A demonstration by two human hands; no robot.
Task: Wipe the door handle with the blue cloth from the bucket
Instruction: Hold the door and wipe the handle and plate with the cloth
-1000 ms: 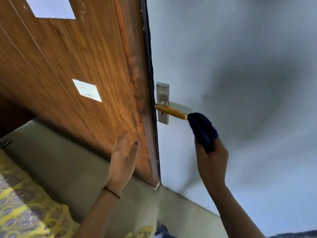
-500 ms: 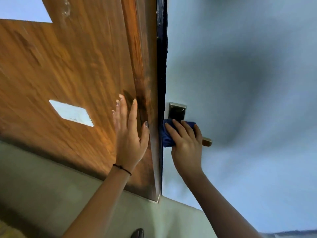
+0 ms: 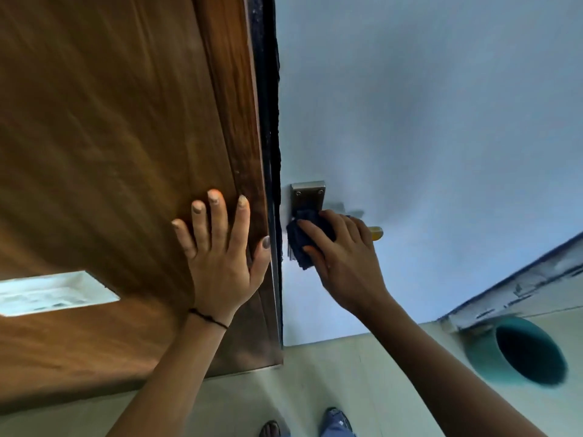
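At centre frame, the right hand [image 3: 342, 257] was curled over the blue cloth [image 3: 304, 244], pressing it around the handle [image 3: 376, 233] close to the steel plate [image 3: 307, 195] on the pale door [image 3: 426, 121]. Only the handle's yellow tip showed, poking out to the right past the knuckles, its long axis running roughly across the frame, away from the door edge. Just left of that edge, the left hand [image 3: 222, 257] lay flat with fingers spread, holding nothing, against the brown wood panel [image 3: 110, 137]. Any next stroke would likely run rightward, toward the tip. The bucket [image 3: 517, 354] stood at lower right.
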